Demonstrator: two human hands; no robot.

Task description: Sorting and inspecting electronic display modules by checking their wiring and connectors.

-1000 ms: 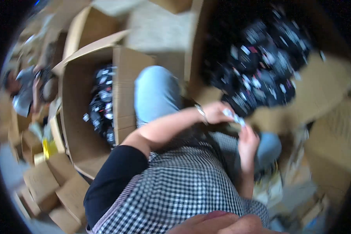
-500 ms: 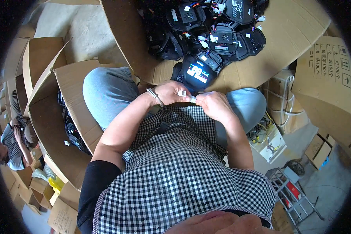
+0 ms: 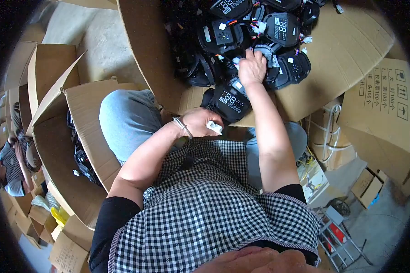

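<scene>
Pinched in the left hand's point(image 3: 200, 123) fingers point(image 3: 208, 132), a white connector point(image 3: 214, 127) is held; the right hand's point(image 3: 252, 68) fingers are spread on black displays point(image 3: 278, 27).

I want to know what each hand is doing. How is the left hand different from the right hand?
The left hand is pulled in near the lap, closed on a small white part; the right hand reaches out into the pile of black display units. The left wrist wears a bracelet; the right is bare. Both are bare-skinned.

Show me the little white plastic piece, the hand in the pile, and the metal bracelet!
small white plastic piece point(image 3: 214, 127), head view, its middle.
right hand point(image 3: 252, 68), head view, its back.
thin metal bracelet point(image 3: 182, 127), head view, on the wrist.
</scene>
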